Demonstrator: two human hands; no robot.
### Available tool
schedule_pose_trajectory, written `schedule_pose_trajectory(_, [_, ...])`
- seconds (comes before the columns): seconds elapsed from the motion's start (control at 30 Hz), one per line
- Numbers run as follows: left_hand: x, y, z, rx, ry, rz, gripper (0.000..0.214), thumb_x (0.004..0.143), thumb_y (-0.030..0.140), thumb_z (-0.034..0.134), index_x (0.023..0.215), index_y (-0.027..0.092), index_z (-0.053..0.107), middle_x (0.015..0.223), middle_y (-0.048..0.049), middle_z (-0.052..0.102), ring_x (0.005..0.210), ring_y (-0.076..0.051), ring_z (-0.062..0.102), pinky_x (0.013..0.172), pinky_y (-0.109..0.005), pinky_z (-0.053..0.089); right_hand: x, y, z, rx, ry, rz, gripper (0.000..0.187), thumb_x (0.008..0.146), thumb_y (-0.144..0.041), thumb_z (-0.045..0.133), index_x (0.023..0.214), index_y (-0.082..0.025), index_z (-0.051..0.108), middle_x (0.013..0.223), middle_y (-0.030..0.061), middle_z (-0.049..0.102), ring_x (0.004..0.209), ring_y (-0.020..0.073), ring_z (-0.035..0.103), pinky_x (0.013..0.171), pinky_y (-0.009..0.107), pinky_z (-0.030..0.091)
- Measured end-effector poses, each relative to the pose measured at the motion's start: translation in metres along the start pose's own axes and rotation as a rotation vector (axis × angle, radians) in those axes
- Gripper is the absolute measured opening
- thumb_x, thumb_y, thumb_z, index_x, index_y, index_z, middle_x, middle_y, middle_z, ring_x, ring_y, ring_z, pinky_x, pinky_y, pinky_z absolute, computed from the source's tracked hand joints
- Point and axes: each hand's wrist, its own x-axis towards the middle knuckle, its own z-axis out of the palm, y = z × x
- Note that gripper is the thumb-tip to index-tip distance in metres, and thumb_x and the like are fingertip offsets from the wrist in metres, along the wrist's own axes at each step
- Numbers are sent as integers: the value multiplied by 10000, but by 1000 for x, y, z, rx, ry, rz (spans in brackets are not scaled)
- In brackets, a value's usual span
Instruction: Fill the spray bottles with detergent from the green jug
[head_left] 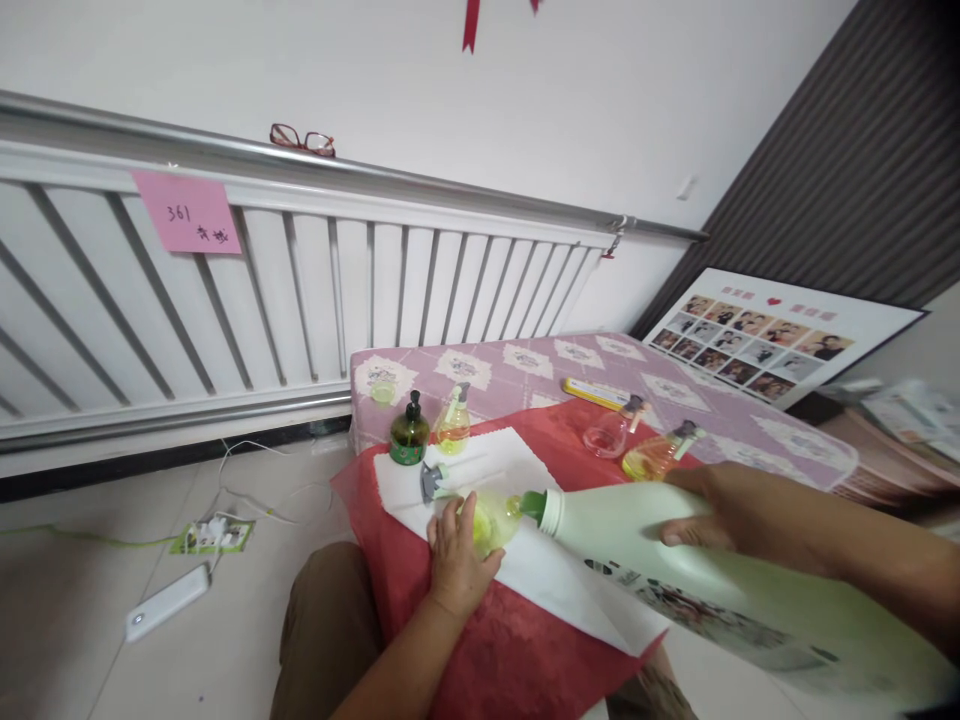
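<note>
My left hand is wrapped round a small clear bottle with yellow-green liquid in it, its neck turned to the right. My right hand grips a large pale green jug, tipped almost level. The jug's green spout meets the mouth of the small bottle; whether liquid is flowing I cannot make out. Just beyond my left hand, a grey spray head lies on a white sheet. Behind it stand a dark green pump bottle and a spray bottle holding yellow liquid.
Two more spray bottles, one pinkish and one yellow, lean near the jug on red cloth. A yellow box lies on the patterned tablecloth. Behind is a white radiator; a white device lies on the floor.
</note>
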Motion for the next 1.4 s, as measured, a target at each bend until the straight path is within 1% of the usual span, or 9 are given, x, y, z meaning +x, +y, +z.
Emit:
schedule_pose_trajectory(0.13, [0,0,0,-8,2,8,834,673,288,716,1414,221,341,1389,-124,448,1320,-292,391,1133,-479,242,-3,-7,-7,-3,-63,2,302,773,-503,573,845,-213,612,890,91,742,821,296,680,682,350,475])
schedule_pose_trajectory(0.27, [0,0,-1,-19,-1,10,829,677,281,711,1415,214,339,1386,-131,449,1320,-289,385,1132,-479,240,-4,-12,-9,-8,-51,28,245,772,-455,592,824,-216,607,868,87,741,808,296,680,680,356,475])
schedule_pose_trajectory(0.43, [0,0,-1,-10,-1,19,823,685,292,704,1417,215,337,1387,-126,449,1317,-291,389,1124,-482,252,-5,-11,-9,-7,-84,42,270,778,-468,571,858,-213,612,909,76,740,850,289,680,700,347,474])
schedule_pose_trajectory(0.7, [-1,0,-1,-4,4,17,808,688,292,697,1410,216,343,1382,-116,452,1313,-280,396,1126,-465,261,-3,-8,-8,8,-79,48,298,776,-493,586,877,-214,620,900,67,740,843,278,677,695,345,466])
schedule_pose_trajectory(0.83, [-1,0,-1,-7,13,24,810,682,287,703,1407,216,347,1376,-115,454,1307,-279,400,1124,-461,264,-2,-8,-8,28,-81,40,281,778,-469,589,886,-212,626,902,64,743,841,273,680,700,343,468])
schedule_pose_trajectory(1.0, [-1,-1,1,-7,11,23,820,681,283,699,1413,218,336,1381,-116,447,1316,-280,391,1126,-468,253,-2,-9,-9,17,-72,55,266,766,-463,598,866,-218,622,900,67,744,841,287,680,691,345,469])
schedule_pose_trajectory(1.13, [0,-2,2,-4,-1,13,823,674,287,700,1411,219,342,1390,-121,444,1323,-285,386,1131,-469,239,-3,-9,-9,2,-72,41,247,761,-454,606,831,-217,615,897,82,743,837,291,677,688,346,467])
schedule_pose_trajectory(1.3, [-1,-1,2,-11,-6,4,825,677,287,693,1417,229,332,1400,-111,440,1332,-279,378,1137,-465,232,-3,-9,-10,-16,-71,59,300,751,-477,600,863,-199,627,901,92,734,839,287,668,687,343,457])
schedule_pose_trajectory(1.4, [-1,0,2,-14,0,7,813,682,282,687,1414,221,339,1394,-109,446,1330,-277,379,1137,-455,240,-4,-10,-10,-13,-68,47,297,758,-467,592,864,-193,632,897,91,733,834,286,666,685,343,454])
